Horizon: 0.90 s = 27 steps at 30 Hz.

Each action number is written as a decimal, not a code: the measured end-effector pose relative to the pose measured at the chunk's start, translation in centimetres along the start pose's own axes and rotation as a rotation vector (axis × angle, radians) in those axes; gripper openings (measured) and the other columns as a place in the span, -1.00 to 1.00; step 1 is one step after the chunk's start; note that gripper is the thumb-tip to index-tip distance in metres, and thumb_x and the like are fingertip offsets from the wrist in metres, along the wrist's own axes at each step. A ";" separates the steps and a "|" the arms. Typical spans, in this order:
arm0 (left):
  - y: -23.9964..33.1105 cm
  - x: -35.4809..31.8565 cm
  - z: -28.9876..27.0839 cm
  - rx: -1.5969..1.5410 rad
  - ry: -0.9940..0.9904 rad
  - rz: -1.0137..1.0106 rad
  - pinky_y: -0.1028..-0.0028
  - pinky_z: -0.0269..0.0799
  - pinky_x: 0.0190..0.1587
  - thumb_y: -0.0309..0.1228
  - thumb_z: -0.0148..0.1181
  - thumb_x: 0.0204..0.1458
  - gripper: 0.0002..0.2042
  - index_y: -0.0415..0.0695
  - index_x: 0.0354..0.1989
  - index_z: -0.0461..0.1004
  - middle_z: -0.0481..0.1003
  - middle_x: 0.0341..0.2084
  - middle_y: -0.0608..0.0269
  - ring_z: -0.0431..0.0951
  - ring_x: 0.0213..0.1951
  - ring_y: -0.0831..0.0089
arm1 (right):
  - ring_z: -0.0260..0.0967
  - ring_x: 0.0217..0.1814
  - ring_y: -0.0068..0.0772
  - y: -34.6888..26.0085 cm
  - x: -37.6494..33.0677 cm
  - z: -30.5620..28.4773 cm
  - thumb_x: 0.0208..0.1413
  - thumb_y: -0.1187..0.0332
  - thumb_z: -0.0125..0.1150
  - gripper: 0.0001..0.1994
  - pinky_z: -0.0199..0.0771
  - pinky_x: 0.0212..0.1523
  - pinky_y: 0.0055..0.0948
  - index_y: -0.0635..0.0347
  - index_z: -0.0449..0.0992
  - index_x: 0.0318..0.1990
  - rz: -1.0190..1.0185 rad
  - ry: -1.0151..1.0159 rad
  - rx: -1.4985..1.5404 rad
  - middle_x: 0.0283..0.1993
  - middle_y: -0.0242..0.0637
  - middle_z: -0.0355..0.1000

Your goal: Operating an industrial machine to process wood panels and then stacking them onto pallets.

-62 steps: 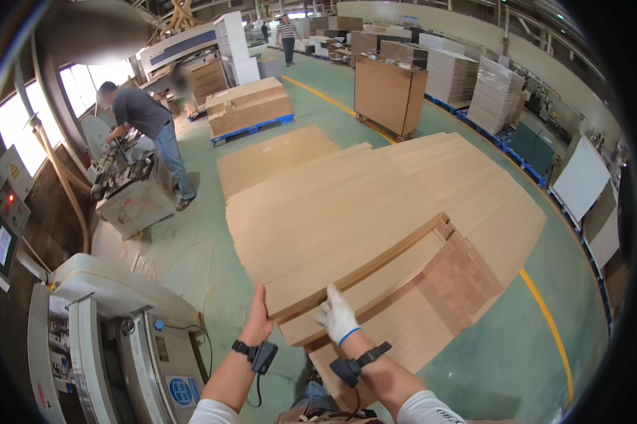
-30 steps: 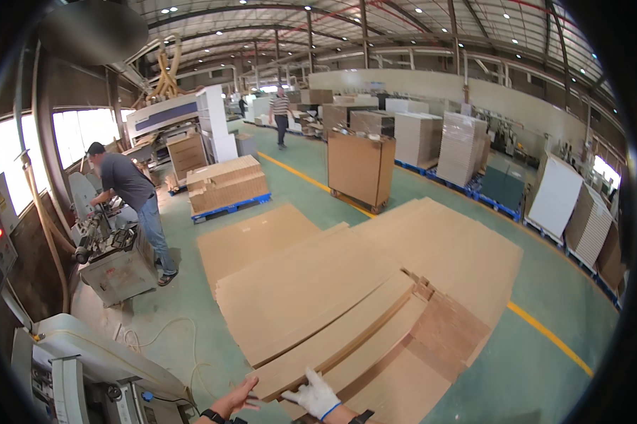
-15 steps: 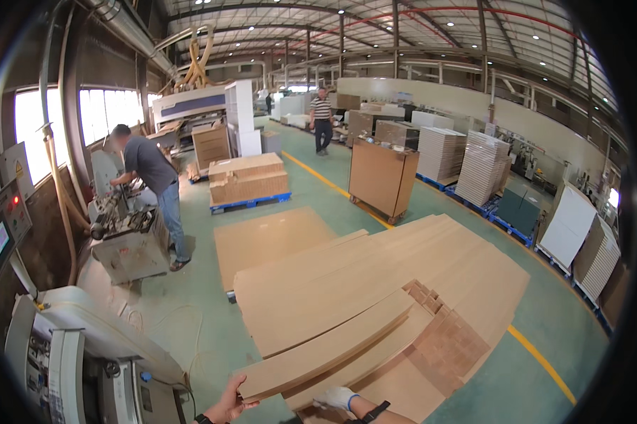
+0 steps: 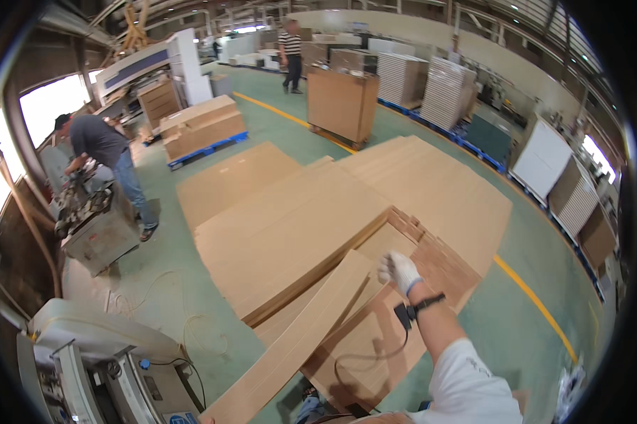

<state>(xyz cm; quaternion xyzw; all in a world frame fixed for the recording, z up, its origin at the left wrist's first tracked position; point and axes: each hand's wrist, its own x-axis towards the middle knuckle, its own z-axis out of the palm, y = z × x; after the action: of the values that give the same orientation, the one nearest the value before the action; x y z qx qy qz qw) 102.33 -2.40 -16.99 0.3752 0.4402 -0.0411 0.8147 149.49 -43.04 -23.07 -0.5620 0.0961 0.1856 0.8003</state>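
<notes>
My right hand (image 4: 398, 272), in a white glove, is curled into a loose fist above the stacked boards, with nothing visible in it. Just left of it is the far end of a long, light-brown wooden plank (image 4: 304, 332). This plank slants across the stack toward me and runs out of view at the lower left. My left hand is not in view. Under the plank spreads a broad stack of flat wood-toned boards (image 4: 283, 226). Small reddish-brown wood pieces (image 4: 449, 268) sit in rows right of my glove. A black strap with a cable circles my right wrist.
At lower left stands a grey-white machine (image 4: 113, 353). A person in a dark shirt (image 4: 103, 145) bends over another machine at left. Farther back are a brown cabinet on wheels (image 4: 342, 106), a person in a striped top (image 4: 290, 53) and palletised panels (image 4: 446, 92).
The plank has swung toward me and to the left, away from the boards beside it. My right hand has moved up and forward, off the plank. My left hand has left the view.
</notes>
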 end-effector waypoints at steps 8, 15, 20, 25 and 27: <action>-5.4 2.7 -8.6 0.002 0.119 0.053 0.35 0.29 -0.06 -0.03 -0.06 -0.04 -0.41 -0.16 0.08 0.07 0.24 -0.03 0.14 0.26 -0.01 0.29 | 0.25 -0.07 -0.31 2.2 3.2 5.7 0.01 -0.04 -0.12 -0.45 0.30 -0.10 -0.36 0.30 0.27 -0.05 0.087 -0.198 -1.016 -0.04 -0.20 0.27; -4.5 2.6 -6.3 0.106 0.241 0.057 0.41 0.30 -0.07 -0.05 -0.13 0.01 -0.46 -0.19 0.06 0.10 0.26 -0.05 0.11 0.29 -0.03 0.30 | 0.24 -0.02 -0.36 -2.1 -3.0 12.1 -0.03 -0.12 -0.12 -0.40 0.26 -0.05 -0.39 0.24 0.29 -0.04 0.334 -0.083 -0.498 -0.04 -0.23 0.30; -10.5 3.6 -10.8 0.284 0.040 0.467 0.40 0.32 -0.08 -0.08 -0.15 0.03 -0.50 -0.12 0.09 0.10 0.25 -0.05 0.11 0.32 -0.06 0.29 | 0.28 -0.09 -0.44 -0.7 -3.1 8.9 -0.01 -0.06 -0.10 -0.49 0.30 -0.13 -0.41 0.18 0.31 -0.06 0.246 -0.117 -0.316 -0.11 -0.30 0.34; -11.5 -8.3 -7.5 -0.380 0.072 0.233 0.21 0.31 -0.09 -0.20 -0.05 -0.10 -0.43 -0.09 0.12 0.01 0.23 -0.04 0.14 0.26 -0.01 0.25 | 0.34 -0.26 -0.45 1.7 -8.6 7.8 0.06 0.08 -0.14 -0.64 0.38 -0.29 -0.50 0.13 0.34 -0.14 0.431 -0.153 -0.414 -0.24 -0.29 0.37; -15.7 -10.5 -10.9 -0.286 0.089 0.300 0.39 0.12 0.08 -0.33 -0.05 -0.12 -0.41 -0.11 0.15 -0.05 0.17 0.03 0.15 0.19 0.05 0.30 | 0.33 -0.30 -0.38 6.9 -6.0 -1.0 0.06 0.10 -0.14 -0.68 0.37 -0.26 -0.44 0.10 0.30 -0.14 0.044 -0.393 -0.449 -0.32 -0.27 0.37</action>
<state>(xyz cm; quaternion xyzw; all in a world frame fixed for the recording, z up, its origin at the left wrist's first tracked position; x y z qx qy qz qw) 82.23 -9.37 -21.81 0.3187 0.4161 0.1602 0.8364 141.29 -43.05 -27.27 -0.6761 -0.0919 0.3248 0.6550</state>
